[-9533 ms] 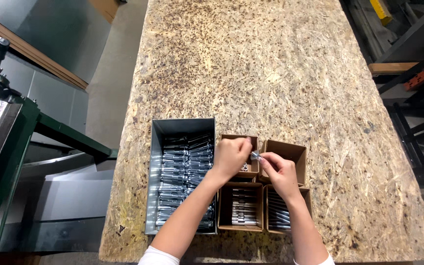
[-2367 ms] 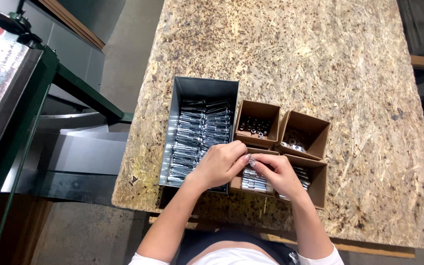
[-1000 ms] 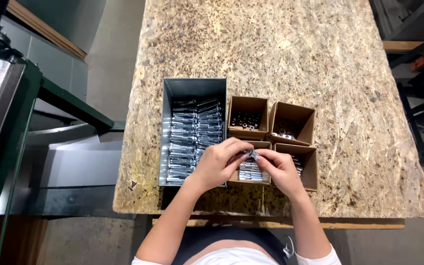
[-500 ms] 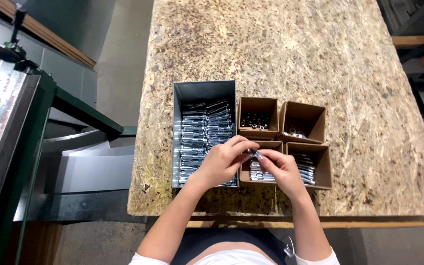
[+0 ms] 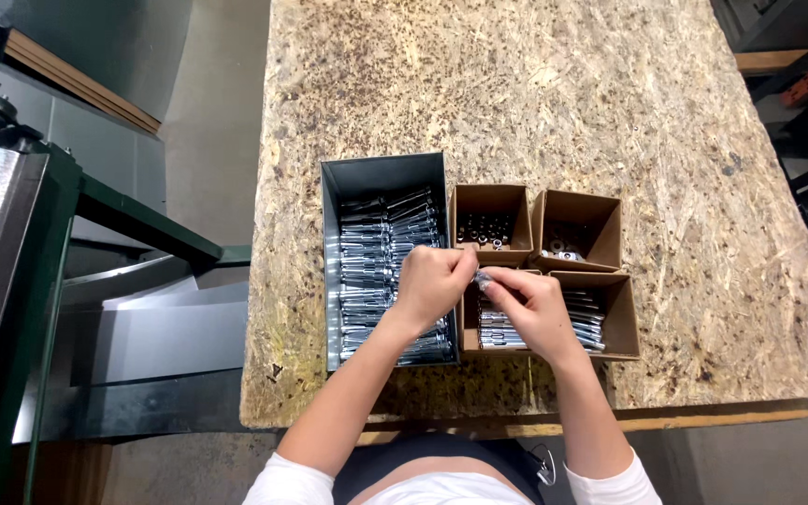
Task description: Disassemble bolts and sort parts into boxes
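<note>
The left hand (image 5: 434,283) and the right hand (image 5: 527,304) meet over the middle of the boxes, both curled nearly closed, fingertips pinched together on one small shiny metal part (image 5: 483,279). It looks like a bolt or similar fastener, but it is too small and too covered by the fingers to say which. It sits right between the two hands, above the edge where the near cardboard boxes meet the far ones.

A piece like this is probably hard, stiff and smooth, light on its own and not fragile. Its polish and small size make it likely to slip or roll, so a fingertip pinch on the shank or around the head seems the sensible hold, with the other hand working the free end.

Under the right hand is a brown cardboard box (image 5: 497,329) of silvery bolts lying in rows, and just beside it a second such box (image 5: 605,318) with more. Beyond them stand two smaller boxes: one (image 5: 490,224) holds small dark round pieces, perhaps nuts, the other (image 5: 580,229) a few pale ones.

Touching these on the left is a long grey metal bin (image 5: 381,178) packed with longer shiny fasteners. Everything rests on a chipboard table (image 5: 516,84), with a green metal machine frame (image 5: 67,206) standing off to the left.
</note>
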